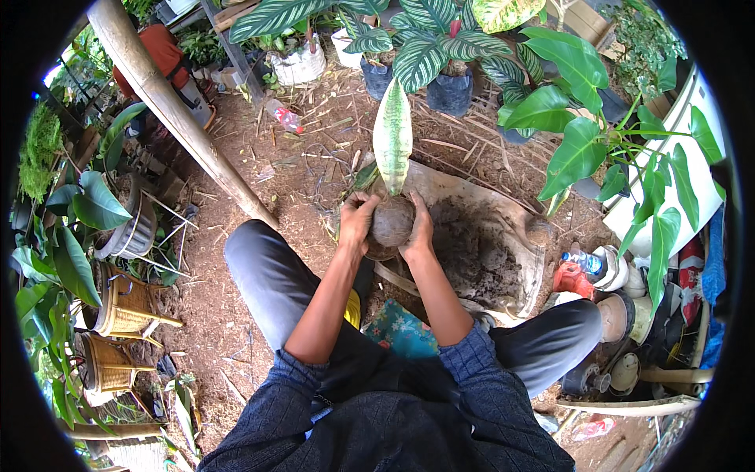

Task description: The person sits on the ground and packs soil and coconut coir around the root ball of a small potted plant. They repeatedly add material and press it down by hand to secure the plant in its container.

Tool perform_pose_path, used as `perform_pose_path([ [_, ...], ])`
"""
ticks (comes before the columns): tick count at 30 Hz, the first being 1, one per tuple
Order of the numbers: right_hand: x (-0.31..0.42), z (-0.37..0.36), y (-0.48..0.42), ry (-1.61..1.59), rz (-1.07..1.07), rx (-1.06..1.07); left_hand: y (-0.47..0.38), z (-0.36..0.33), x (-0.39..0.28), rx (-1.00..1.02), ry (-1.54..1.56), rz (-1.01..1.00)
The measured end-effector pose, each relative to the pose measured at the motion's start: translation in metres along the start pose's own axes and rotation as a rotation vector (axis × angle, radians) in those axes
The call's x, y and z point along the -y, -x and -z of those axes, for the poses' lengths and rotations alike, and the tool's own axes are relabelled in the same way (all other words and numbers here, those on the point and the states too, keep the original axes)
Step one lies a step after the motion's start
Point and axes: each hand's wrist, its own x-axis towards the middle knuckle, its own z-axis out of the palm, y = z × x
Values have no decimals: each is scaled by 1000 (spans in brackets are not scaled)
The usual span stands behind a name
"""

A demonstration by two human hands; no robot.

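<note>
Between my two hands is a round brown coconut shell point(392, 220), held in front of my knees. My left hand point(355, 219) grips its left side, fingers curled near the top. Against its right side lies my right hand point(419, 227), soil on the fingers. A single broad, pale green mottled snake plant leaf point(393, 135) stands up just beyond the shell; its base is hidden behind the shell's upper edge. Beneath and to the right, a worn sack point(525, 259) bears a heap of dark soil point(472, 248).
A bamboo pole point(177, 112) slants down at the left. Potted plants in black bags point(449, 94) stand ahead. Rattan stands point(127, 304) are on the left; stacked pots point(613, 315) and a plastic bottle point(583, 261) lie right. A person in red point(159, 50) is far left.
</note>
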Motion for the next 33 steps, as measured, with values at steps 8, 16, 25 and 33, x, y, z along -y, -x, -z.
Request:
perform_pose_path([
  [8,10,5,-5,-74,-15,86,7,-7,-15,315,-324,4],
  [16,6,15,-13,-167,-91,143,30,-21,-8,130,-776,-438],
  [25,6,15,-11,-260,-158,247,50,-33,-23,-22,-800,-639],
  [33,12,-5,6,-77,-107,3,21,-14,-49,7,-457,37],
])
